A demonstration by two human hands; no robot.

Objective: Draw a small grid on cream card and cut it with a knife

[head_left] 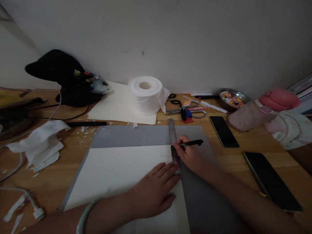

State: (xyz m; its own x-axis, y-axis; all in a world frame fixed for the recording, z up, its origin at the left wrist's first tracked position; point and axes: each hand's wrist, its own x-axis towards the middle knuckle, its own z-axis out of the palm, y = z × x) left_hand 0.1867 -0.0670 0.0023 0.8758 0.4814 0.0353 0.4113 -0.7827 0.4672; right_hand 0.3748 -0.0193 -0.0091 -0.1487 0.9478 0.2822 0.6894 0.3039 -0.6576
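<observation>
Left hand was kinda spread over smooth white paper and the near end of a straight ruler; right hand pinched a skinny black pen.

You have a grey cutting mat, pale printed marks at its far left. Your paper: cream-white, a thin dark rectangle outline at far right. Your pen black; your ruler silver-grey, dark graduations; your bangle pale green. Far: toilet roll plain white. Right: bottle dusty pink, lid coral-pink; near phone black-screened. Desk: yellow-brown, wood-grained.
</observation>
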